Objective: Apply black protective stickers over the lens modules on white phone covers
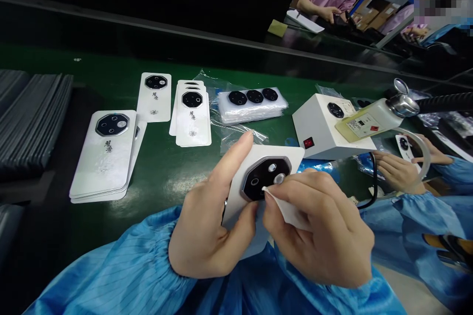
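Note:
My left hand [207,226] grips a white phone back cover [286,152] in front of me, tilted, with the thumb near the lower edge of its black octagonal camera plate [254,172]. Pinched in the fingers of my right hand [325,226] is a small white wiping cloth [291,212], whose tip touches the camera plate near a lens ring. The lower part of the cover is partly hidden by my hands. To the left lie a stack of similar white covers [99,167], a single cover [146,103] and a smaller stack [194,130].
Plastic-wrapped black camera plates [254,108] lie behind my hands. A white box with a red switch [314,128] and a bottle of yellowish liquid [365,120] stand right. Dark trays [33,123] line the left. A co-worker's hands [399,172] are at far right.

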